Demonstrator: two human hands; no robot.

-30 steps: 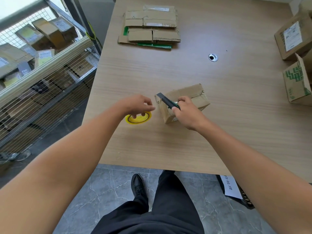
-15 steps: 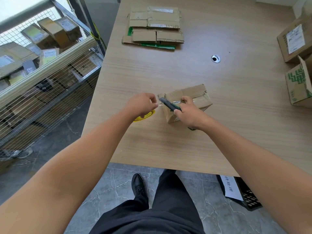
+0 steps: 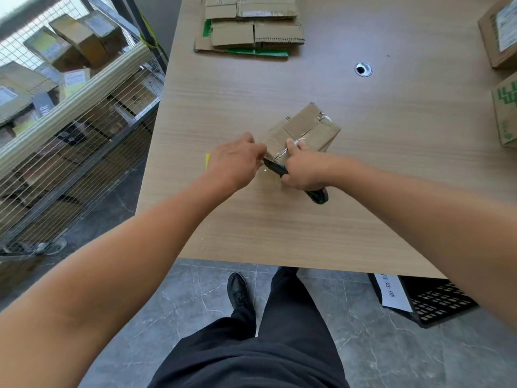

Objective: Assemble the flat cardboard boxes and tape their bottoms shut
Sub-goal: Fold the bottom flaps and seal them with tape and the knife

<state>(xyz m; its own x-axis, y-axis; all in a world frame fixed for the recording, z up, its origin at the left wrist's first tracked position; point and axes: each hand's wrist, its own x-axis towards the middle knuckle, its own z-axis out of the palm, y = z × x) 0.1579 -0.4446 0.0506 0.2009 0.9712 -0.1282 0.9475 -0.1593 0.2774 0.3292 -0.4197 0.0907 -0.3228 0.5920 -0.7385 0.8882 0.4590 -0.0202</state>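
Small cardboard box point(image 3: 307, 130) sat mid-table, flaps closed, clear tape point(image 3: 297, 141) along the seam; contents hidden. Right hand point(image 3: 305, 169) gripped a dark cutter point(image 3: 275, 168) at the box's near-left corner, thumb on the tape. Left hand point(image 3: 235, 161) was just beside it, fingers curled; couldn't tell what they pinched. Flat cardboard stack point(image 3: 251, 26) lay at the far edge, assembled boxes point(image 3: 503, 32) far right. Wire cage point(image 3: 84, 152) left of the wood table point(image 3: 279, 225) held labelled cartons point(image 3: 81, 43). Grey tile floor point(image 3: 195, 303), black crate point(image 3: 439, 303) near right.
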